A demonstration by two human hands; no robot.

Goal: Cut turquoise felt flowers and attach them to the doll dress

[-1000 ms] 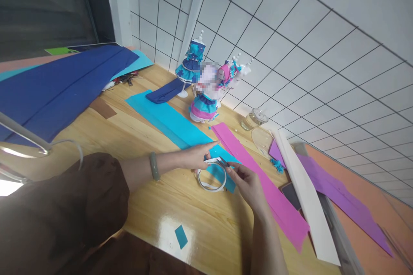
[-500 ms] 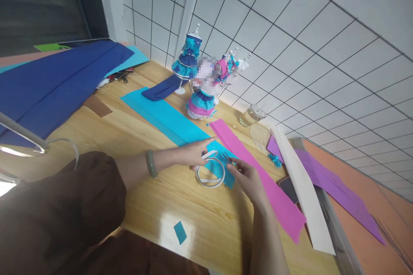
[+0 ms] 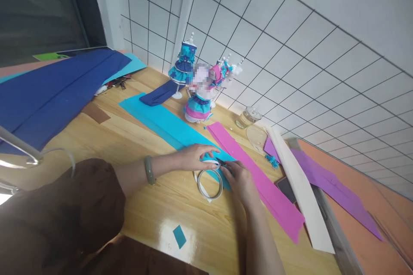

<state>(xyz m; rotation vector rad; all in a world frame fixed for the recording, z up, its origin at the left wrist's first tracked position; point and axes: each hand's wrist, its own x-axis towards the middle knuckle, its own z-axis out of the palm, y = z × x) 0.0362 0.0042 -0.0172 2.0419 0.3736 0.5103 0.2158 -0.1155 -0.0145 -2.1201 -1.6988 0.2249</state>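
Note:
My left hand (image 3: 196,157) reaches in from the left, thumb and fingers closed on a loose white end of tape. The strip belongs to a roll of white tape (image 3: 210,197), which is just below my hands over the table and the blue strip's edge. My right hand (image 3: 240,180) is closed around small scissors (image 3: 222,162), mostly hidden by the fingers; their dark blades meet the tape at my left fingertips. Beneath both hands runs a long bright blue strip of fabric or paper (image 3: 167,126). A pink strip (image 3: 254,172) lies along the right hand's far side.
Small dress forms in ruffled outfits (image 3: 182,68) stand by the tiled wall. A glass jar (image 3: 248,117), a cream strip (image 3: 300,193) and purple sheets (image 3: 335,193) are at the right. Dark blue cloth (image 3: 54,90) covers the left. A teal scrap (image 3: 180,236) lies near the front edge.
The scissors have come left onto the tape strip, and my right hand has moved with them. My left forefinger, stretched out before, is now bent in towards the thumb.

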